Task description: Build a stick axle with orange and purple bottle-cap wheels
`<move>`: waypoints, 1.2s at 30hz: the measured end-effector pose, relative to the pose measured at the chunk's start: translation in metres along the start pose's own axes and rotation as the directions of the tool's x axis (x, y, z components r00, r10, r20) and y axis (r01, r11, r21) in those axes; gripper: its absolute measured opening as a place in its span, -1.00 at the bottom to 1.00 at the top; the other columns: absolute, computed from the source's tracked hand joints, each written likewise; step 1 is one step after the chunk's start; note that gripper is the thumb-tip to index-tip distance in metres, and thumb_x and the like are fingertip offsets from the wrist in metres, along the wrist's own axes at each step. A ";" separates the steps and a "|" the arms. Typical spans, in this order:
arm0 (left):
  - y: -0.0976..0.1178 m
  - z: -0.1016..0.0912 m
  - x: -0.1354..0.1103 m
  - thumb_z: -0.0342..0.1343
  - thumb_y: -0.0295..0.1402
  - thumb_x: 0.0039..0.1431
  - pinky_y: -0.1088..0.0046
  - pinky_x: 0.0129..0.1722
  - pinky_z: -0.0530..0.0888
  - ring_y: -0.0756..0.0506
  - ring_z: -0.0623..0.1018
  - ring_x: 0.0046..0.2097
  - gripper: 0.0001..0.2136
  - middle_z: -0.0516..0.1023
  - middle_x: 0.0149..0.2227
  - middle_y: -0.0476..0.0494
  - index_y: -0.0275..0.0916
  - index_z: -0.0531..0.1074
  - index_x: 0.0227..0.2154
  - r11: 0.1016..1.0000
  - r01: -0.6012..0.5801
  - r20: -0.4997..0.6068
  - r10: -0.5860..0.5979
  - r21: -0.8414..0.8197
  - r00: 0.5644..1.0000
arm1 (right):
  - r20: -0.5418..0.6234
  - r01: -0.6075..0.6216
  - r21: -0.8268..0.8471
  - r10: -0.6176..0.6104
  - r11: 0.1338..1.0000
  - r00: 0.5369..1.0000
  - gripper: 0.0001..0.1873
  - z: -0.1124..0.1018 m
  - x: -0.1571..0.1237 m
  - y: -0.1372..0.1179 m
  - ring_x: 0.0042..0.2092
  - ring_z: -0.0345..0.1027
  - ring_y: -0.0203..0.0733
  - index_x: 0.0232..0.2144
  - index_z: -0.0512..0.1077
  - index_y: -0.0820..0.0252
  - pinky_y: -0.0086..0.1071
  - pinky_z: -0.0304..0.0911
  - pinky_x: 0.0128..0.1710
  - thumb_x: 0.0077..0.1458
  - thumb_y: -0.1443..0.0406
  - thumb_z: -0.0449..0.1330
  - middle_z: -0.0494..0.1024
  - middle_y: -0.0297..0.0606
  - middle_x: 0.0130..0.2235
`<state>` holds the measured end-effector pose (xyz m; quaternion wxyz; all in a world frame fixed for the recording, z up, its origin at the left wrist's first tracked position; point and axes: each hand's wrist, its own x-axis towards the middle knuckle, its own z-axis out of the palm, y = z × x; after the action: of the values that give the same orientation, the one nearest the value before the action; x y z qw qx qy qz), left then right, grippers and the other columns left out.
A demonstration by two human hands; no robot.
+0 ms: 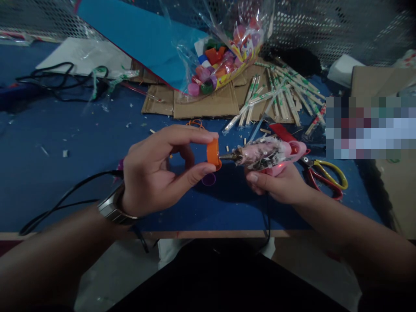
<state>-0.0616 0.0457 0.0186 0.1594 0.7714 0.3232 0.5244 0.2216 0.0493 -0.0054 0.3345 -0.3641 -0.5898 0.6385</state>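
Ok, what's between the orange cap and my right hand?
Only the pink glue gun: its nozzle reaches the orange cap, and the right hand grips its body. Head view.

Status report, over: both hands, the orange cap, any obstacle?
Left hand pinches orange cap. Right hand grips pink glue gun, nozzle at the cap. Purple cap lies below; scissors lie to the right.
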 end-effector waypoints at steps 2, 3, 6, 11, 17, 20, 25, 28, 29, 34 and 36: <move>0.002 0.000 0.000 0.45 -0.21 0.37 0.22 -0.35 0.74 -0.19 0.78 0.00 -0.67 0.78 0.09 -0.05 0.06 0.62 0.14 0.998 0.068 0.011 -0.068 0.007 0.998 | -0.003 -0.006 -0.021 0.006 1.000 1.000 -0.49 0.000 0.000 0.000 -0.59 0.31 -0.37 -0.43 0.48 0.18 -0.48 0.23 -0.63 0.25 -0.07 0.49 0.43 -0.42 -0.57; 0.002 0.000 0.000 0.45 -0.20 0.37 0.21 -0.35 0.74 -0.20 0.78 0.00 -0.67 0.78 0.09 -0.05 0.07 0.62 0.14 0.997 0.081 0.011 -0.081 0.003 0.997 | -0.003 -0.007 -0.027 0.007 1.000 1.000 -0.48 0.000 -0.001 -0.001 -0.59 0.31 -0.36 -0.44 0.46 0.18 -0.48 0.23 -0.63 0.25 -0.08 0.48 0.43 -0.41 -0.57; 0.004 0.001 0.000 0.45 -0.19 0.36 0.18 -0.38 0.73 -0.21 0.79 0.00 -0.67 0.78 0.08 -0.04 0.08 0.62 0.13 0.996 0.086 0.005 -0.086 0.003 0.996 | -0.006 -0.006 -0.025 0.006 1.000 1.000 -0.49 0.001 -0.001 -0.002 -0.59 0.30 -0.36 -0.41 0.48 0.18 -0.47 0.23 -0.63 0.24 -0.08 0.49 0.43 -0.43 -0.57; 0.001 0.001 0.001 0.47 -0.22 0.35 0.19 -0.42 0.72 -0.22 0.80 -0.06 -0.66 0.79 0.06 -0.09 0.01 0.63 0.13 0.999 0.051 -0.005 -0.051 0.001 0.999 | 0.000 -0.011 -0.021 0.011 1.000 1.000 -0.52 0.000 -0.001 -0.002 -0.59 0.29 -0.36 -0.38 0.49 0.18 -0.46 0.24 -0.63 0.26 -0.06 0.48 0.43 -0.43 -0.55; -0.001 0.001 0.002 0.48 -0.18 0.33 0.22 -0.45 0.69 -0.23 0.80 -0.09 -0.65 0.79 0.06 -0.08 -0.03 0.64 0.12 0.999 0.037 -0.009 -0.037 -0.018 0.999 | -0.001 -0.003 -0.004 0.003 1.000 1.000 -0.57 0.000 -0.001 -0.002 -0.59 0.30 -0.37 -0.33 0.52 0.19 -0.48 0.24 -0.64 0.27 -0.01 0.49 0.43 -0.44 -0.54; 0.000 0.000 0.002 0.50 -0.20 0.31 0.23 -0.43 0.70 -0.21 0.79 -0.10 -0.63 0.79 0.06 -0.07 -0.04 0.63 0.13 0.999 0.030 -0.003 -0.030 -0.023 1.000 | 0.003 0.002 -0.009 -0.002 1.000 1.000 -0.56 0.000 -0.001 -0.001 -0.59 0.30 -0.37 -0.35 0.52 0.19 -0.48 0.23 -0.63 0.27 -0.02 0.48 0.42 -0.44 -0.55; 0.000 0.001 0.001 0.50 -0.22 0.31 0.22 -0.45 0.67 -0.21 0.79 -0.11 -0.65 0.79 0.05 -0.09 -0.09 0.64 0.11 0.999 0.044 -0.013 -0.044 -0.029 0.999 | 0.001 -0.010 0.001 0.010 1.000 1.000 -0.56 0.001 -0.001 -0.002 -0.59 0.29 -0.36 -0.30 0.53 0.18 -0.47 0.23 -0.64 0.25 -0.04 0.50 0.42 -0.45 -0.54; -0.003 0.002 0.001 0.50 -0.20 0.30 0.19 -0.47 0.66 -0.23 0.79 -0.13 -0.64 0.79 0.05 -0.06 -0.03 0.65 0.12 0.998 0.049 -0.025 -0.050 -0.042 0.998 | 0.010 -0.012 0.010 0.012 1.000 1.000 -0.57 0.002 0.000 -0.003 -0.59 0.28 -0.35 -0.25 0.54 0.17 -0.46 0.22 -0.64 0.25 -0.04 0.50 0.42 -0.46 -0.55; -0.003 0.002 0.001 0.49 -0.20 0.30 0.19 -0.47 0.67 -0.23 0.79 -0.13 -0.64 0.80 0.05 -0.05 0.00 0.65 0.12 0.998 0.051 -0.028 -0.052 -0.043 0.998 | 0.013 -0.007 0.009 0.007 1.000 1.000 -0.58 0.002 0.000 -0.003 -0.59 0.28 -0.35 -0.26 0.53 0.17 -0.46 0.22 -0.64 0.26 -0.03 0.50 0.42 -0.46 -0.55; -0.004 0.001 0.000 0.52 -0.18 0.26 0.18 -0.44 0.68 -0.23 0.79 -0.09 -0.60 0.80 0.04 -0.09 0.00 0.66 0.13 0.999 0.001 -0.045 -0.003 -0.043 0.999 | 0.006 -0.008 -0.002 0.008 1.000 1.000 -0.55 0.002 0.000 -0.004 -0.58 0.29 -0.35 -0.35 0.48 0.15 -0.45 0.23 -0.63 0.26 -0.04 0.49 0.42 -0.45 -0.55; -0.002 0.000 0.000 0.50 -0.21 0.30 0.16 -0.39 0.69 -0.23 0.79 -0.05 -0.62 0.79 0.06 -0.07 0.02 0.65 0.14 0.998 0.051 -0.023 -0.051 -0.021 0.998 | 0.000 -0.020 -0.003 0.020 1.000 1.000 -0.54 0.002 -0.001 -0.004 -0.58 0.28 -0.35 -0.34 0.48 0.15 -0.44 0.23 -0.63 0.25 -0.06 0.49 0.42 -0.46 -0.55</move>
<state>-0.0620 0.0474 0.0171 0.1769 0.7550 0.3392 0.5325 0.2205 0.0484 -0.0014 0.3277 -0.3705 -0.5868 0.6411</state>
